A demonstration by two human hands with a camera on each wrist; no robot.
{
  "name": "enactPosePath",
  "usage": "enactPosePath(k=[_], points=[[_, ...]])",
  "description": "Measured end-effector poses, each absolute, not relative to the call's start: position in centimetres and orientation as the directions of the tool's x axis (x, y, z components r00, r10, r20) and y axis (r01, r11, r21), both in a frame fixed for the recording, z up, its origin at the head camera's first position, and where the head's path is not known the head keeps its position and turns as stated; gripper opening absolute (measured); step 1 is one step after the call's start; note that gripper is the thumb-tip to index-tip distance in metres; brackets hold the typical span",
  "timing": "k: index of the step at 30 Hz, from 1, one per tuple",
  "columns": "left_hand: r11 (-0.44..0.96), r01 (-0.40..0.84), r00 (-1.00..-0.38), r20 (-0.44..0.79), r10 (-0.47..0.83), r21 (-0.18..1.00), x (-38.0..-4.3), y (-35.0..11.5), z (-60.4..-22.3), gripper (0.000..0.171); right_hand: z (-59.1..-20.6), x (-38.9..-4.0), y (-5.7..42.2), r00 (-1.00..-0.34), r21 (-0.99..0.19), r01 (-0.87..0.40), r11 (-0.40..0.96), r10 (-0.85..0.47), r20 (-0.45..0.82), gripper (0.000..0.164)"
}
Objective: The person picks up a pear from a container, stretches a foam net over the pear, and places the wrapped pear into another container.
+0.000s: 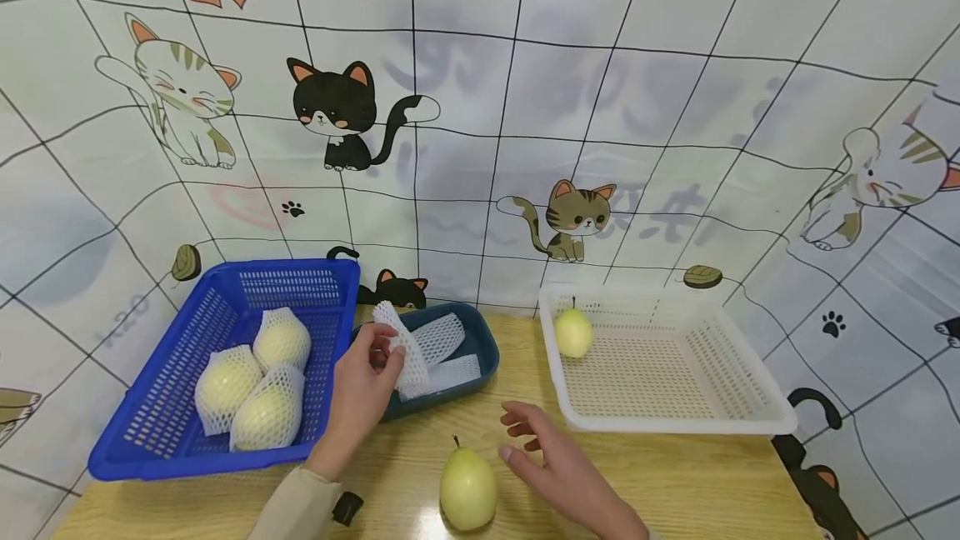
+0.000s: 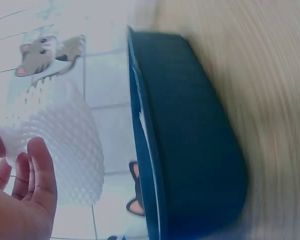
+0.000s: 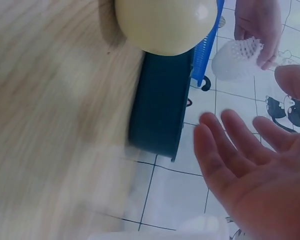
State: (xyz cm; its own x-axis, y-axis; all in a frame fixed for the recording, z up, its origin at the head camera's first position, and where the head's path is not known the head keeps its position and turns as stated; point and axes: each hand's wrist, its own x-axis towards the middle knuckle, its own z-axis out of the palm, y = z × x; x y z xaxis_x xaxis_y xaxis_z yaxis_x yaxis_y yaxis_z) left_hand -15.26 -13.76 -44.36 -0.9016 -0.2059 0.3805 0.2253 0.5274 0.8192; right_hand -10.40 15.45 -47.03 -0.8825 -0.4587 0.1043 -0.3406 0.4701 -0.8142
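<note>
While the left hand (image 1: 362, 386) pinches a white foam net (image 1: 402, 361) above the dark teal tray (image 2: 195, 145) just left of the head view's centre, the right hand (image 1: 553, 469) hangs relaxed and unladen at lower right of centre. Between them, near the bottom edge, a bare pear (image 1: 468, 490) stands on the table (image 1: 637, 482), nearer the right fingers.

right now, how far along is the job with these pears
Looks done: three pears in the blue basket wear white foam net sleeves. In hand: the left hand holds another foam net sleeve, while a bare pear sits on the table near the empty right hand. Apparently left to wrap: that pear and the second bare pear in the white basket.
</note>
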Motion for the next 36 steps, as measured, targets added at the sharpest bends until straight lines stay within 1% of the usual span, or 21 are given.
enactPosePath(k=[4, 8, 11, 15, 18, 22, 25, 30, 33, 36], points=[[0.356, 0.172, -0.935, 0.267, -0.235, 0.918, -14.6, -13.2, -44.0, 0.016, -46.7, -10.8, 14.7, -0.887, -0.783, -0.406, 0.472, -0.409, 0.214, 0.049], [0.171, 0.116, -0.963, 0.153, -0.221, 0.978, -14.0, -12.4, -43.6, 0.013, -46.1, -11.2, 13.9, -0.852, -0.735, -0.507, 0.45, -0.393, 0.346, 0.05], [0.089, 0.09, -0.975, 0.106, -0.195, 0.992, -13.5, -11.6, -43.4, 0.014, -45.7, -11.5, 13.2, -0.821, -0.688, -0.564, 0.456, -0.4, 0.408, 0.053], [0.054, 0.1, -0.981, 0.107, -0.16, 0.994, -13.1, -10.7, -43.4, 0.015, -45.2, -11.9, 12.2, -0.786, -0.636, -0.616, 0.466, -0.419, 0.454, 0.056], [0.048, 0.116, -0.982, 0.121, -0.147, 0.992, -12.8, -10.1, -43.6, 0.016, -45.0, -12.1, 11.7, -0.771, -0.615, -0.635, 0.467, -0.43, 0.469, 0.056], [0.051, 0.116, -0.984, 0.122, -0.133, 0.992, -12.5, -9.7, -43.8, 0.016, -44.7, -12.2, 11.1, -0.78, -0.626, -0.622, 0.47, -0.438, 0.447, 0.049], [0.055, 0.105, -0.987, 0.111, -0.119, 0.993, -12.4, -9.6, -43.8, 0.016, -44.6, -12.2, 10.8, -0.787, -0.654, -0.609, 0.449, -0.444, 0.427, 0.042], [0.046, 0.078, -0.992, 0.083, -0.094, 0.996, -12.1, -9.4, -43.9, 0.016, -44.9, -12.4, 10.5, -0.781, -0.69, -0.612, 0.387, -0.432, 0.45, 0.026], [-0.006, 0.077, -0.996, 0.076, -0.044, 0.997, -11.9, -9.3, -44.0, 0.023, -45.1, -12.4, 10.3, -0.806, -0.74, -0.575, 0.349, -0.4, 0.437, 0.017], [-0.093, 0.072, -0.997, 0.075, 0.033, 0.993, -11.6, -9.1, -44.3, 0.037, -45.2, -12.5, 10.2, -0.856, -0.812, -0.489, 0.319, -0.356, 0.376, 0.013]])
